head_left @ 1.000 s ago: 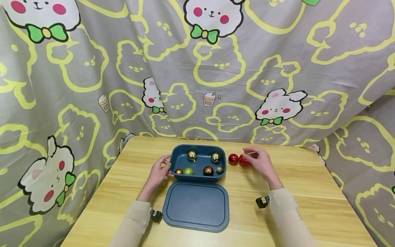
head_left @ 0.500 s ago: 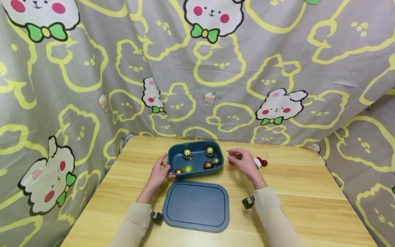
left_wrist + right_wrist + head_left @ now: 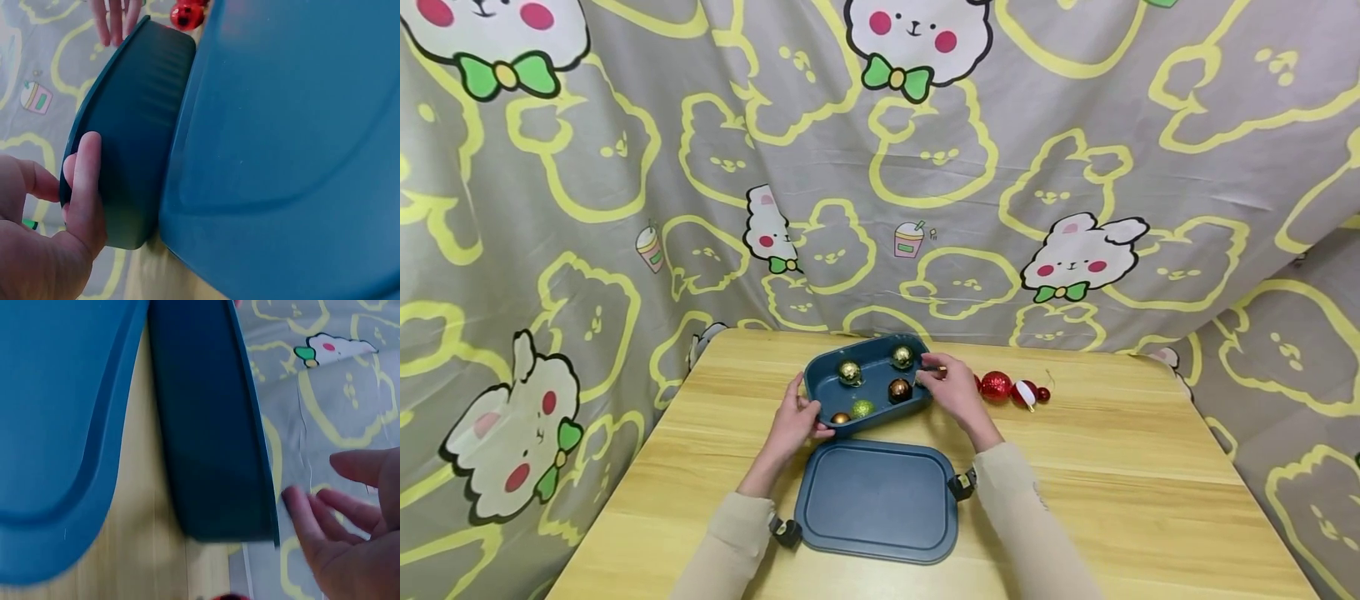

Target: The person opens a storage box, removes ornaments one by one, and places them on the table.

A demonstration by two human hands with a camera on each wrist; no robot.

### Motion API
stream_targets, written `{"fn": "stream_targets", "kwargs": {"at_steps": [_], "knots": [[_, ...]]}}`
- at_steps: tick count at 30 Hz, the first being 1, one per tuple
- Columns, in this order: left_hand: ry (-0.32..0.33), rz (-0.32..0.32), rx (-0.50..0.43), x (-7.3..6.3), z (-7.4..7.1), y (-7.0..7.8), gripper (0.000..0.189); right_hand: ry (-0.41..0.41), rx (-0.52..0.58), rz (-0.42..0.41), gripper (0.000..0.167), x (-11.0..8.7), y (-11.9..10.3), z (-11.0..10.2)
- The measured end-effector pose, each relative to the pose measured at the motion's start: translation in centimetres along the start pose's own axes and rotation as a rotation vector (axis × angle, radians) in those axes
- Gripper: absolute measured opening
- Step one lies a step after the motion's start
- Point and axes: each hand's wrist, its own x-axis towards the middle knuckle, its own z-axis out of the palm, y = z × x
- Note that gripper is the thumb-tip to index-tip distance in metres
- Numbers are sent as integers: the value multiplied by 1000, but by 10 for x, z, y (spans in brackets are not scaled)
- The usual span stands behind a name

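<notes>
In the head view, a dark blue box point(image 3: 887, 414) stands turned at an angle, its right end farther back. My left hand point(image 3: 793, 415) grips its left end, thumb and fingers on either side of the rim in the left wrist view. Several Christmas baubles lie inside: gold baubles point(image 3: 902, 357), a brown bauble point(image 3: 900, 390), a green glitter bauble point(image 3: 862, 408) and a small orange bauble point(image 3: 841, 418). Over the right end reaches my right hand point(image 3: 957, 390). Its fingers point(image 3: 306, 531) are spread beside the rim in the right wrist view, holding nothing visible.
A matching blue lid point(image 3: 876, 500) lies flat in front of the box. Right of my right hand, a red glitter bauble point(image 3: 996, 386), a red-and-white bauble point(image 3: 1024, 393) and a small red bauble point(image 3: 1043, 394) sit in a row. A patterned curtain point(image 3: 955, 167) hangs behind the table.
The box has swung round, its right end going back and left. My right hand has moved left from the red baubles to the box's right end. My left hand keeps its grip.
</notes>
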Motion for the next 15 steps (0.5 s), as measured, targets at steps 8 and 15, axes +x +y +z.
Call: {"fn": "stream_targets", "kwargs": {"at_steps": [8,15], "knots": [[1,-37,95,6,-6,4,78,-60,0,60,60,1,-9,19],[19,-17,114,18,-18,0,73,-53,20,25,53,-1,-5,19]]}}
